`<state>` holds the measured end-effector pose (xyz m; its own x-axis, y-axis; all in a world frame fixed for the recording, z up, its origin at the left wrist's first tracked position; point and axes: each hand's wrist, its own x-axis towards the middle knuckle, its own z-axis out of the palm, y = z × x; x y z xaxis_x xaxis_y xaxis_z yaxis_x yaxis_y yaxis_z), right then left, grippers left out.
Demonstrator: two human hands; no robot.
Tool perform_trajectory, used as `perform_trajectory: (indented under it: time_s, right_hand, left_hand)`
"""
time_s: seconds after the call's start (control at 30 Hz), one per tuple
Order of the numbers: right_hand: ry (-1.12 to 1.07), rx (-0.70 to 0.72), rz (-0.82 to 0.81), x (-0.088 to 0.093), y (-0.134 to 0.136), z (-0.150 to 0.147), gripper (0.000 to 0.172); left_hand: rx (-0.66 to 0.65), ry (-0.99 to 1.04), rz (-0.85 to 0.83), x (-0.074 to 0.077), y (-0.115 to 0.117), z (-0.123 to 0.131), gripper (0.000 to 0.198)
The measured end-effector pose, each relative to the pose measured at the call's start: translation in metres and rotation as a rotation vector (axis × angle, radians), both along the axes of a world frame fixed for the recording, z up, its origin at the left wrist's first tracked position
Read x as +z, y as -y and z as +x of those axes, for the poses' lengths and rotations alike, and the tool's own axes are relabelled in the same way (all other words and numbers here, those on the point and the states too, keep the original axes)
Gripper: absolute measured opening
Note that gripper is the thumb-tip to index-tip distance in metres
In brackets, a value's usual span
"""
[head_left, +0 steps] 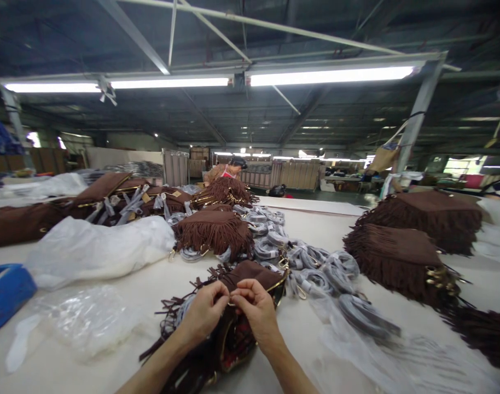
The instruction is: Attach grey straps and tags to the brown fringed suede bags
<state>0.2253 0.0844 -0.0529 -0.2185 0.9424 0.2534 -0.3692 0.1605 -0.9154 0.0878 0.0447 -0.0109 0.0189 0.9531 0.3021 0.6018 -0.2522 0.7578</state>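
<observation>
A brown fringed bag (254,273) with a gold-coloured zip edge lies on the pale table in front of me, its reddish lining showing. Over it, my left hand (207,309) and my right hand (256,309) meet with fingertips nearly touching. Each hand pinches thumb against forefinger. Something small and pale shows between the fingertips, too small to make out. Just beyond, another brown fringed bag (215,230) sits beside coiled straps (311,254) wrapped in grey, with metal clasps.
Brown fringed bags are stacked at the right (410,251) and the back left (102,189). White wrapping (102,249), clear plastic (89,317) and a blue holder (7,295) lie at the left. More plastic film (397,355) covers the right front.
</observation>
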Motion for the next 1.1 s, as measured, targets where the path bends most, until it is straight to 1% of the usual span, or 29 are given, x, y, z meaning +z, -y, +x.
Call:
perform_trajectory:
  time_s: [0.13, 0.27, 0.33, 0.43, 0.6, 0.77, 0.93, 1.03, 1.1]
  right_hand:
    - [0.075, -0.088, 0.100, 0.000, 0.002, -0.001, 0.022]
    - [0.280, -0.212, 0.277, 0.005, 0.007, 0.002, 0.009]
    - [0.350, -0.255, 0.330, 0.008, 0.009, 0.003, 0.006]
    - [0.350, -0.286, 0.308, 0.006, 0.010, 0.000, 0.006]
    - [0.332, -0.309, 0.263, -0.002, 0.009, -0.003, 0.010]
    - [0.278, -0.277, 0.215, -0.004, 0.007, -0.003, 0.011]
    - [0.305, -0.256, 0.253, -0.004, 0.003, -0.001, 0.010]
    - [0.203, -0.129, 0.181, -0.006, -0.001, 0.001, 0.013]
    - [0.096, -0.037, 0.113, -0.009, -0.003, 0.001, 0.022]
  left_hand:
    - [0.040, -0.018, 0.019, -0.003, -0.001, 0.003, 0.014]
    - [0.092, -0.071, 0.032, -0.004, 0.000, 0.007, 0.013]
    - [0.110, -0.092, 0.030, -0.004, 0.001, 0.008, 0.013]
    - [0.130, -0.097, 0.027, -0.006, 0.000, 0.009, 0.013]
    - [0.167, -0.059, 0.040, -0.010, 0.000, 0.012, 0.013]
    - [0.167, -0.079, 0.058, -0.010, 0.003, 0.015, 0.014]
    - [0.155, -0.106, 0.083, -0.013, 0.000, 0.015, 0.014]
    - [0.140, -0.107, 0.077, -0.016, -0.004, 0.012, 0.014]
    - [0.133, -0.116, 0.078, -0.017, -0.006, 0.010, 0.015]
